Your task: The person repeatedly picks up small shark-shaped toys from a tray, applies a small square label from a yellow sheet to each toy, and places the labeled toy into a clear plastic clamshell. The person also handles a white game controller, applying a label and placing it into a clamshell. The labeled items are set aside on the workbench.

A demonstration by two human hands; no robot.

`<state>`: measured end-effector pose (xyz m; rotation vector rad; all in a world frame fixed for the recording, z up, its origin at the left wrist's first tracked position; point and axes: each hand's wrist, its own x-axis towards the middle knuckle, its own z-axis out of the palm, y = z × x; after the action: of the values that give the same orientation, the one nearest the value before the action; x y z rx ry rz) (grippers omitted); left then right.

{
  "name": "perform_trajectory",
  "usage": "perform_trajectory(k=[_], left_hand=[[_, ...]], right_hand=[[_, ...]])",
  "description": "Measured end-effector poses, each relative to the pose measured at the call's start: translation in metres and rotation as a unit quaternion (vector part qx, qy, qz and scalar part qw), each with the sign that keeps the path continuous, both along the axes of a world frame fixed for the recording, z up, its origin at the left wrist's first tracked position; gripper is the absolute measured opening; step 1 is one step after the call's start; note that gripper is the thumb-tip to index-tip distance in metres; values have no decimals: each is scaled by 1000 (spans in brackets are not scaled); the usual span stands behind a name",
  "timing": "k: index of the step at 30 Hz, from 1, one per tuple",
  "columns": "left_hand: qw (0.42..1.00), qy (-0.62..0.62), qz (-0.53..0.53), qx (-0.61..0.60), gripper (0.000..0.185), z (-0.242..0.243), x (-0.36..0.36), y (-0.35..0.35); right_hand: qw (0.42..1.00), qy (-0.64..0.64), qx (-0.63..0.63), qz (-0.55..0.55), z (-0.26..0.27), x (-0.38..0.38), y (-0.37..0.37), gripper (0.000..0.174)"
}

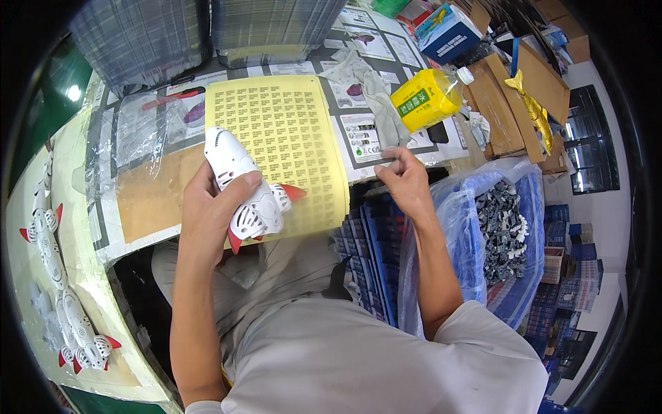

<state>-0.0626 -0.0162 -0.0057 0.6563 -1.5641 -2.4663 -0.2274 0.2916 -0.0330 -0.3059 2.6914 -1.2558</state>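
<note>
My left hand (220, 199) grips a white plastic toy shark body (248, 178) with red fins, its rounded snout pointing up and away from me. The toy is over a yellow sheet of small printed labels (279, 134), which hangs past the table's front edge. To the right of the sheet is my right hand (406, 178), its thumb and forefinger apart and its other fingers curled. Nothing shows between its fingertips. A grey cloth (382, 98) lies just beyond that hand.
A yellow drink bottle (426, 101) lies at the right beside cardboard boxes (499, 106). A lined blue crate (465, 233) of dark parts stands beside my right arm. More white toys (77, 323) lie on the left table. Tall stacks of plastic trays (142, 41) line the back.
</note>
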Motion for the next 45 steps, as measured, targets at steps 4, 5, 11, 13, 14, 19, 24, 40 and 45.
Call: perform_trajectory(k=[4,5,11,13,14,19,24,40,45], left_hand=[[1000,2,-5,-2,45,-2,0,-1],[1000,3,-5,3,45,-3,1,-1],[1000,-1,-5,2,46,-4,1,-5],[1000,-4,-8,13,46,-2,0,-6],[1000,0,-10,12,46,0,0,-7],[999,10,-23,39,46,12,4,-5],[996,57,-30,64,50,15,20,-2],[999,14,-35,11,62,-3,25,1],[999,17,-29,7,61,-3,24,2]], right_hand=[[996,-62,-46,-36,1,4,9,37],[993,-90,-61,-51,1,5,12,38],[995,65,5,-75,19,3,3,31],[994,85,-62,-27,34,-7,-19,15],[990,125,-63,27,39,-15,-35,16],[964,182,-7,193,40,-64,-142,19],[951,173,93,240,23,-88,-194,25],[951,208,78,214,5,-83,-201,22],[948,220,57,224,3,-83,-201,20]])
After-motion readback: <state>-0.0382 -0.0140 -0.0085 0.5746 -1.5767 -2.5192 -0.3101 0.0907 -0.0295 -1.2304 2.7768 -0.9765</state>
